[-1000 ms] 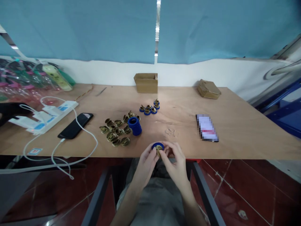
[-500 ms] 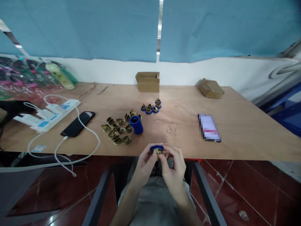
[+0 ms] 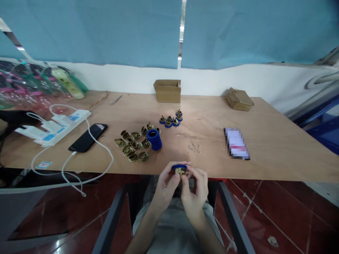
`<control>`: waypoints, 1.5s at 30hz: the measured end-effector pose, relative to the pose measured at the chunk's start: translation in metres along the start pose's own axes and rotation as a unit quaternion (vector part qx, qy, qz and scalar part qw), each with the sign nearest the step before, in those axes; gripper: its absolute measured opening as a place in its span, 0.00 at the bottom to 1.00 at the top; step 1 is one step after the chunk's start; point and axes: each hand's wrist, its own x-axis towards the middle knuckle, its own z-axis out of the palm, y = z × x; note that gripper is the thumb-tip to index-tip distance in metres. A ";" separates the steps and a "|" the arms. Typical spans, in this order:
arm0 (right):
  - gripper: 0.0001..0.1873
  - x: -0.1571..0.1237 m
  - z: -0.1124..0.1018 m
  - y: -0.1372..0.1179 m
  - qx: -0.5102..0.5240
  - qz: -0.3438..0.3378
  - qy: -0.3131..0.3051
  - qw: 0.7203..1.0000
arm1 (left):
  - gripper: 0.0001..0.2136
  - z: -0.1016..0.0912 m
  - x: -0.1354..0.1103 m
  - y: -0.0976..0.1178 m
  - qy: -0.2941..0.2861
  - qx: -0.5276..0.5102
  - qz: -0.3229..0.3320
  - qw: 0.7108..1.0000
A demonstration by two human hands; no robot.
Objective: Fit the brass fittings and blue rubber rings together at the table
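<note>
Both my hands meet just below the near edge of the wooden table (image 3: pixel 278 141). My left hand (image 3: pixel 166 185) and my right hand (image 3: pixel 196 187) pinch the same small piece between their fingertips: a blue ring with a brass part (image 3: pixel 179 168) set in it. Ahead on the table stands a stack of blue rings (image 3: pixel 154 139). Left of that stack lies a heap of loose brass parts (image 3: pixel 131 146). Farther back sits a small group of blue-and-brass pieces (image 3: pixel 171 120). A few thin wire rings (image 3: pixel 195 147) lie just beyond my hands.
A black phone (image 3: pixel 88 137) on a white cable and a white power strip (image 3: pixel 54 127) lie at the left. A second phone (image 3: pixel 237 144) lies at the right. An open cardboard box (image 3: pixel 167 90) and a closed brown box (image 3: pixel 239 98) stand at the back. Packaged goods (image 3: pixel 39 86) pile far left.
My hands have drawn slightly toward me and lower, still working the blue-and-brass piece between the fingertips. The view has shifted a little; nothing on the table moved.
</note>
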 end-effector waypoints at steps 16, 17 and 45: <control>0.14 0.006 -0.002 -0.004 0.025 0.002 -0.031 0.999 | 0.16 -0.001 0.004 0.006 0.007 0.053 0.033 0.998; 0.14 0.007 -0.002 -0.005 0.026 0.007 -0.035 0.999 | 0.16 -0.001 0.004 0.007 0.005 0.056 0.037 0.998; 0.06 0.017 -0.007 0.038 0.179 0.185 -0.152 0.954 | 0.19 0.000 0.011 0.008 0.038 0.229 -0.012 0.973</control>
